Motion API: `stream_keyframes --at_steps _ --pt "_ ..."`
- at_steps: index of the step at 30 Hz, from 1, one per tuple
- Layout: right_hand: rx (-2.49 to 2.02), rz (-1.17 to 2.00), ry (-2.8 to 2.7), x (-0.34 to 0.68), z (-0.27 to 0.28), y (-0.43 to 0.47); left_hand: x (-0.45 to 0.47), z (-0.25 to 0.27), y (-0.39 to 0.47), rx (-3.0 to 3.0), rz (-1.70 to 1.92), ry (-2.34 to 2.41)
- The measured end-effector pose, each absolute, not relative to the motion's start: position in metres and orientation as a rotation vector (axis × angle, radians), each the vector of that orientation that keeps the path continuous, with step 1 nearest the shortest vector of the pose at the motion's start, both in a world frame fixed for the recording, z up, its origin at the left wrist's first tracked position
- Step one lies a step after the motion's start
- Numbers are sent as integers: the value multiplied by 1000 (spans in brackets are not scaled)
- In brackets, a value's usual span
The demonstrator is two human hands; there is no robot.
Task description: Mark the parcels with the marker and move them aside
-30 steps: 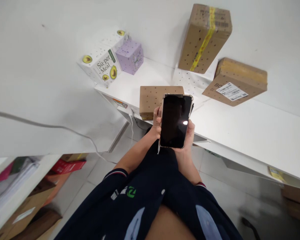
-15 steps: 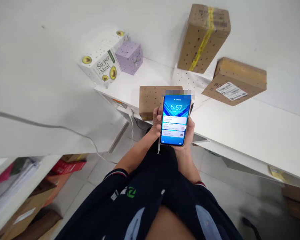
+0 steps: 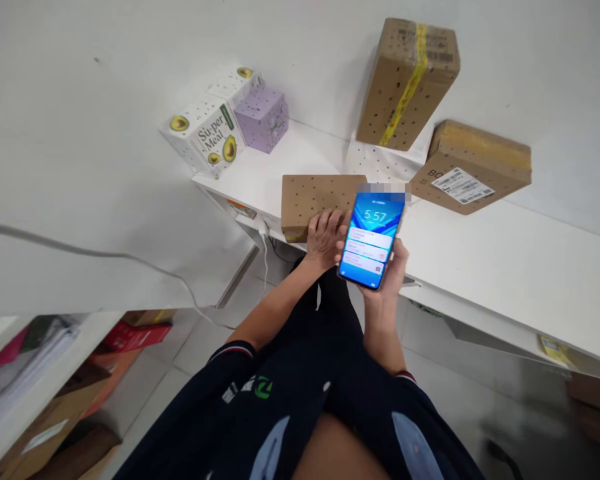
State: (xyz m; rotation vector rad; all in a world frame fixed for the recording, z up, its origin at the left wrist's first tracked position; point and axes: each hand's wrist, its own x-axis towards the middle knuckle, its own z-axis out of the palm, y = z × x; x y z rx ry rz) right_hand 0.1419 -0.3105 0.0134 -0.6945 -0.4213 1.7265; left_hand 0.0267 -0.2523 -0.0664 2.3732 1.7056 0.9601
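Observation:
A smartphone (image 3: 371,243) with a lit blue lock screen reading 5:57 is in my right hand (image 3: 393,270), its fingers wrapped round the phone's sides. The phone tilts with its top leaning to the right. My left hand (image 3: 324,238) rests by the near edge of a flat brown cardboard box (image 3: 304,197), its slightly bent fingers apart on the box top and nothing held. The phone covers the box's right end and hides part of the left hand's far side.
On the white desk (image 3: 485,257) stand a white avocado-print carton (image 3: 205,137), a purple box (image 3: 264,120) and two taped brown parcels, one upright (image 3: 400,87), one labelled (image 3: 475,163). A white cable (image 3: 105,253) hangs at left, near a shelf (image 3: 50,360).
My right hand has moved the phone to the right and tilted it. My left hand has come away from the phone's left side and now lies on the cardboard box.

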Motion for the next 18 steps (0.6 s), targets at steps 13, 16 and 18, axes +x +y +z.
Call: stream_keyframes --at_steps 13,16,18 --pt "-2413 78 -1225 286 -70 -281 -96 -48 -240 915 1149 1660" --pt "-2502 48 -1323 293 -79 -279 -106 -54 -228 731 934 1423" --pt "-2488 39 -1366 296 -82 -279 -106 -56 -224 717 893 1354"
